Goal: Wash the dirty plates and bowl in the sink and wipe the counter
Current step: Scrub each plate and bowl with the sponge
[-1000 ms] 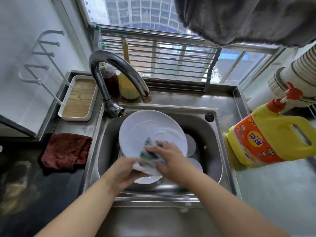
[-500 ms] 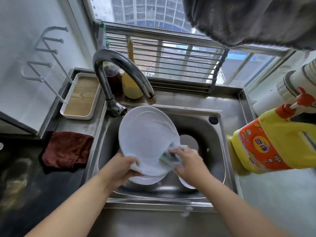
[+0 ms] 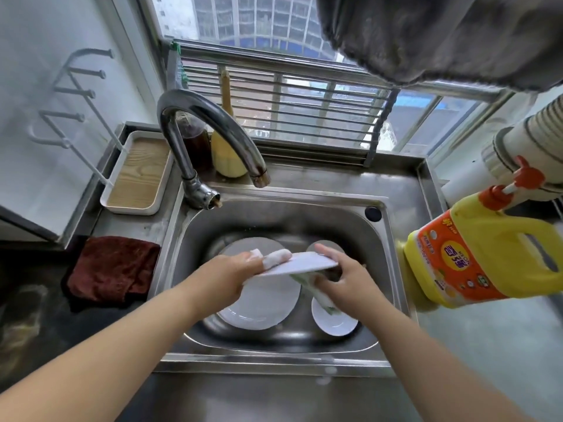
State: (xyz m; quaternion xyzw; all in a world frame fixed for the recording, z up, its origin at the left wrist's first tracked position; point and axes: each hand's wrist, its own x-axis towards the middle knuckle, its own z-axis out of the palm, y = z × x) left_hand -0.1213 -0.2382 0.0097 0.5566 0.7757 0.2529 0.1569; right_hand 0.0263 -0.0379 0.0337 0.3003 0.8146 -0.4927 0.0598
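We see a white plate [image 3: 300, 263] held nearly flat above the sink [image 3: 384, 239], seen almost edge-on between the two hands. The left hand [image 3: 231, 275] grips its left rim, soapy fingers curled over the top. The right hand [image 3: 341, 278] meets the plate's right edge, thumb over the rim, and its fingers clamp a green-and-white sponge [image 3: 316, 292] against the underside. Below them, a larger plate [image 3: 262, 306] lies on the sink floor to the left, a small bowl [image 3: 333, 321] to the right, and another small dish [image 3: 324, 246] shows behind the right hand. The faucet [image 3: 213, 129] arches over the basin. A dark red cloth [image 3: 112, 269] lies on the table left of the sink, and a yellow detergent jug [image 3: 487, 254] stands to the right.
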